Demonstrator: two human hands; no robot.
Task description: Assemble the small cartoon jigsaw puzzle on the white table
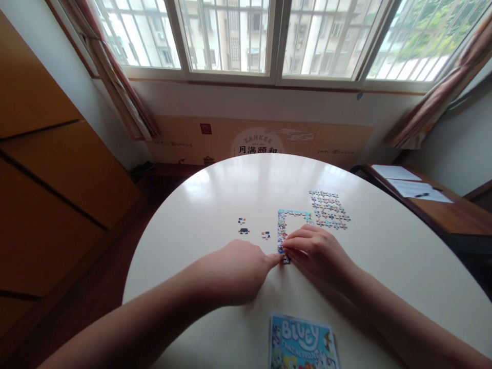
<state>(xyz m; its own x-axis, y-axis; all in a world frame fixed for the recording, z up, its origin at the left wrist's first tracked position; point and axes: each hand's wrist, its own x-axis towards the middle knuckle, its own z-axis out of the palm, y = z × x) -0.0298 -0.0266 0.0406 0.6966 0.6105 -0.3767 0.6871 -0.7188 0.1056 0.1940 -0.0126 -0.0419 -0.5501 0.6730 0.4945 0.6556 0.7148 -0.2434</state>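
At tabletop (pixel 384 246) middle: pressing near end of near-far puzzle strip (pixel 282 225) with empty left hand (pixel 234 271) forefinger, pinching it with right hand (pixel 319 256) fingers (pixel 302 240).

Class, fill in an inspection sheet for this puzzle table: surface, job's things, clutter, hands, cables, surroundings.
Surface: round white table, glossy.
Job's things: part-built puzzle frame; loose pieces behind it, stray pieces to its left.
Clutter: puzzle box at near edge.
Hands: left hand curled, forefinger on frame's near end; right hand fingertips there too, grip unclear.
Cables: nothing seen.
Surroundings: windows, curtains, side desk with papers.
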